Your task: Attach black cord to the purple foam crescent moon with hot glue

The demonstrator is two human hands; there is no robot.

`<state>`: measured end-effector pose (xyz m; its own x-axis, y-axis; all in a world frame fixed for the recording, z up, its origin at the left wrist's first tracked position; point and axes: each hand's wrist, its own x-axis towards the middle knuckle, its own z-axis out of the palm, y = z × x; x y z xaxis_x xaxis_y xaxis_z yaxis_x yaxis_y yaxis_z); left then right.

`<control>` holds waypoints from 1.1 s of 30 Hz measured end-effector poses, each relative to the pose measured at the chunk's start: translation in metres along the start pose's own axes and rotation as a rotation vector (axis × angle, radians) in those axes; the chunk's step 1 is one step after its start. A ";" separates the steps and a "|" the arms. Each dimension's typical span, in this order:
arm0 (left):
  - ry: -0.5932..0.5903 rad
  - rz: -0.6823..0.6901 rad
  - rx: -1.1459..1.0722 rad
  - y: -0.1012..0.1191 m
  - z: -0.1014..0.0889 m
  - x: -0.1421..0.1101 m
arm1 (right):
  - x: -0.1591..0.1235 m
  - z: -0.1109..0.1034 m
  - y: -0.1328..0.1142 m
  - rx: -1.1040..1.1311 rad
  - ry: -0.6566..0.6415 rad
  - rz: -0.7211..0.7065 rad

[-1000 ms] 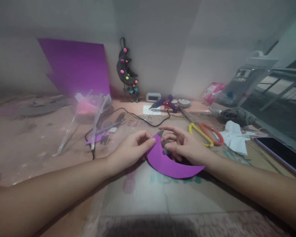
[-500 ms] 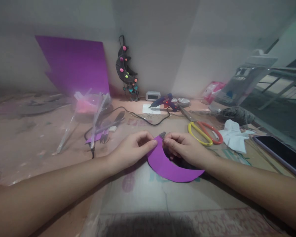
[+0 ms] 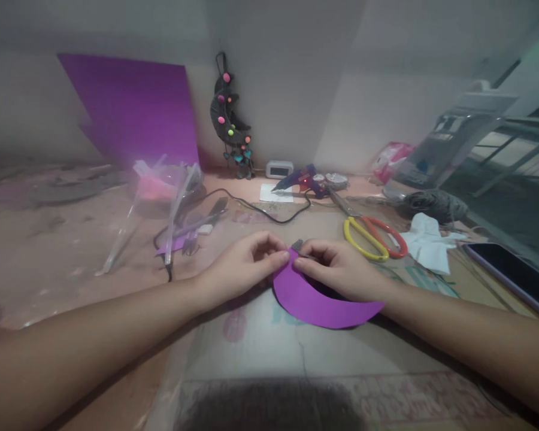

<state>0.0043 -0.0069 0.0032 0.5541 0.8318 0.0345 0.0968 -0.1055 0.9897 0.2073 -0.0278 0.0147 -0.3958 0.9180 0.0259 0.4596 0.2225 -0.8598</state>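
Observation:
A purple crescent moon cutout (image 3: 323,308) is held between my hands, with its broad curve toward me. My left hand (image 3: 263,260) pinches the crescent's left side near the upper tip, thumb on top. Close beside it, my right hand (image 3: 335,263) has its thumb on the crescent's inner edge, fingers curled behind. Grey yarn (image 3: 297,245) is wrapped round the upper tip, between the two hands. What lies under the right fingers is partly hidden.
A glue gun (image 3: 299,179) with a red light, scissors (image 3: 363,236), a white tissue (image 3: 431,242), a phone (image 3: 516,278) and a grey yarn ball (image 3: 440,205) lie around. Purple sheets (image 3: 135,108) and a decorated black moon (image 3: 227,117) stand at the wall. Clear glue sticks (image 3: 179,212) lie left.
The crescent has turned slightly and its lower tip has shifted right and up. My right thumb has moved onto the crescent's edge. The camera view has tilted slightly.

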 end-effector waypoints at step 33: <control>0.050 -0.056 -0.006 -0.003 0.001 0.004 | 0.008 -0.001 0.009 0.092 0.115 -0.036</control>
<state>0.0069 -0.0037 0.0006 0.5061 0.8624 -0.0142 0.1217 -0.0552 0.9910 0.2095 -0.0183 0.0077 -0.3150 0.9425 0.1114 0.3694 0.2299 -0.9004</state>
